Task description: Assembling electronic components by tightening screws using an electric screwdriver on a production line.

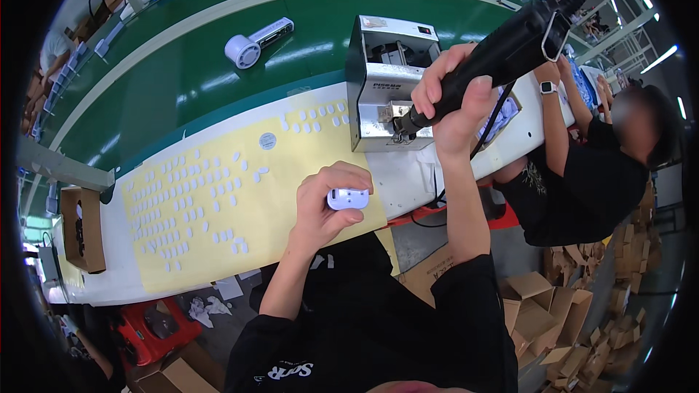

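Observation:
In my right hand (455, 102) is a black electric screwdriver (502, 51), my fingers wrapped round its body. Its tip points down and left at the pick-up spot of a silver and black screw feeder (393, 84); whether it touches cannot be made out. My left hand (328, 204) grips a small white plastic housing (348, 199) over the near edge of the table. The end facing me shows a dark slot and small holes; the rest is hidden in my fingers. Left of that hand, many small white oval caps (186, 175) lie in rows on a yellow sheet (247, 240).
A white handheld fan (251, 47) lies on the green conveyor belt (182, 76) beyond the table. An open cardboard box (82, 229) stands at the table's left end. A co-worker in black (590, 182) sits at my right, near a box of white parts (502, 118).

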Demonstrator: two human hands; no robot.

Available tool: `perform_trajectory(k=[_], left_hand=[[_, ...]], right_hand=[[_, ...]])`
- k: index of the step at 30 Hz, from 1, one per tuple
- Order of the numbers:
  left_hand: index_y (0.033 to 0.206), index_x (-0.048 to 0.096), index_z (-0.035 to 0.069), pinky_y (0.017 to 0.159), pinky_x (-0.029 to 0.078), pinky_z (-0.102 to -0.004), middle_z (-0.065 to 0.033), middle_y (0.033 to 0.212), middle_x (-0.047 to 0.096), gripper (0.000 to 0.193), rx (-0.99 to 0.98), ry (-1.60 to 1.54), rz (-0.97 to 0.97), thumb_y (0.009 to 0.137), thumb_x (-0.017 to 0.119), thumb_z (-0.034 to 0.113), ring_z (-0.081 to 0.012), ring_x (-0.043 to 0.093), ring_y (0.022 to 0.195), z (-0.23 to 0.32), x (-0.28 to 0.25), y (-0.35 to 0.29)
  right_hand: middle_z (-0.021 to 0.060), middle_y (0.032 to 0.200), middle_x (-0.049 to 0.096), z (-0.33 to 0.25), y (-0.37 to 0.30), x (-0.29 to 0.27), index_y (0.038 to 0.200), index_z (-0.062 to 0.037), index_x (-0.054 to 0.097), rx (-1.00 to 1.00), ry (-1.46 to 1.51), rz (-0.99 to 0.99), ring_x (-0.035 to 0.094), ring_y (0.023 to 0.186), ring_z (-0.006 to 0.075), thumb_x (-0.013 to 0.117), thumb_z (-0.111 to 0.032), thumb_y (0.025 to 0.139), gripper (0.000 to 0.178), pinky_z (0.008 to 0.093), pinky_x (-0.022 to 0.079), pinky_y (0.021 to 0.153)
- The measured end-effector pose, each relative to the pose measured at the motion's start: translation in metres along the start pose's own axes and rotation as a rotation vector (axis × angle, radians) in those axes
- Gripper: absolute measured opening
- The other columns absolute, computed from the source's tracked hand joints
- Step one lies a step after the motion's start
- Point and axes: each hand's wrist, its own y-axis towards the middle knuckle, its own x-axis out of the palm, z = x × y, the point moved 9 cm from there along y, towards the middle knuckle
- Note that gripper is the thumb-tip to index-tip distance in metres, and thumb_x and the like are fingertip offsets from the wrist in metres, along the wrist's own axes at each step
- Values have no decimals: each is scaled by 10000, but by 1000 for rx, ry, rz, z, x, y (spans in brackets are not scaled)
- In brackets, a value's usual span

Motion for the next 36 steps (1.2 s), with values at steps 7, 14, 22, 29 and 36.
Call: perform_trajectory(k=[7,14,22,29,36], left_hand=[[963,488,31,550,453,-247,-150,827,583,475,-14,-12,-6,815,606,466,-154,560,628,-2,0,0],[958,492,30,548,450,-248,-148,821,582,469,-19,-14,-2,811,615,457,-154,561,630,-1,0,2],[949,495,27,562,447,-250,-139,827,582,487,-79,1,20,793,639,465,-146,555,635,-6,-5,3],[939,542,37,679,473,-266,-75,896,622,342,-150,-77,35,749,726,253,-180,610,777,-12,-6,1],[975,522,35,666,465,-254,-64,897,618,357,-182,-38,9,757,724,232,-155,592,752,-10,-8,-1]], right_hand=[[50,555,467,-8,-1,-4,873,-15,458,-118,223,-1,426,401,89,597,-450,822,460,210,344,366],[46,552,453,0,-3,1,844,-28,440,-62,49,7,411,391,88,595,-459,819,458,208,339,364],[16,528,369,-13,-20,4,849,-74,358,61,104,-40,364,370,89,442,-678,801,611,220,311,357],[3,544,395,-84,-8,58,860,-100,363,-60,450,-489,369,366,86,464,-725,757,642,212,296,343],[7,537,404,-87,-9,101,868,-95,366,-28,432,-519,373,364,91,467,-749,730,676,219,302,340]])
